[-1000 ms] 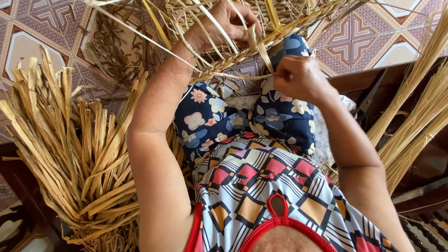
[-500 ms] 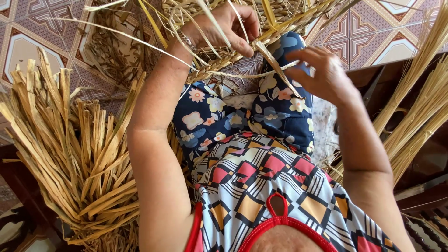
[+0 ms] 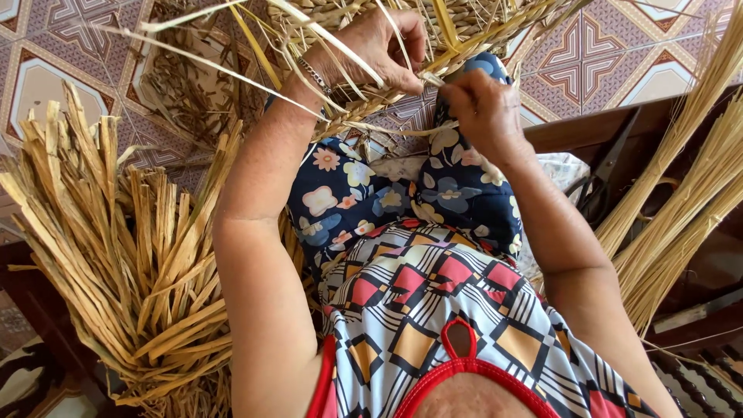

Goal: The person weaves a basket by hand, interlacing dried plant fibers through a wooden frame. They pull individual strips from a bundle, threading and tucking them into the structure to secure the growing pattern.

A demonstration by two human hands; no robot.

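Item 1: your left hand [image 3: 379, 46], top centre, fingers curled and closed over the rim of the woven straw piece [image 3: 364, 15], thumb side pressing the plaited edge; metal bracelet [image 3: 313, 75] at the wrist. Item 2: your right hand [image 3: 480, 108], just right of the left and touching it at the fingertips, fingers bunched tight, pinching a pale straw strand [image 3: 402, 130] that runs down-left from the pinch, across your knee. Item 3: woven straw piece, partly cut off by the top edge, held over your knees above the floor, w/ loose strands [image 3: 232, 73] fanning out left and down past your left forearm; more weave detail can't be told. Item 4: lap, dark blue floral trousers [image 3: 348, 201], and below them a geometric-print top [image 3: 418, 310] w/ red neckline. Item 5: big bundle of flat dried straw [image 3: 124, 255], left of your left arm, ends splayed upward, apart from both hands. Item 6: bundle of thin round stalks [image 3: 681, 193], right side, leaning diagonally, near your right elbow. Item 7: scissors [image 3: 604, 178], dark, lying on a dark wooden surface [image 3: 588, 131] just right of your right forearm. Item 8: patterned floor tiles [image 3: 46, 54], under everything at top left and top right.
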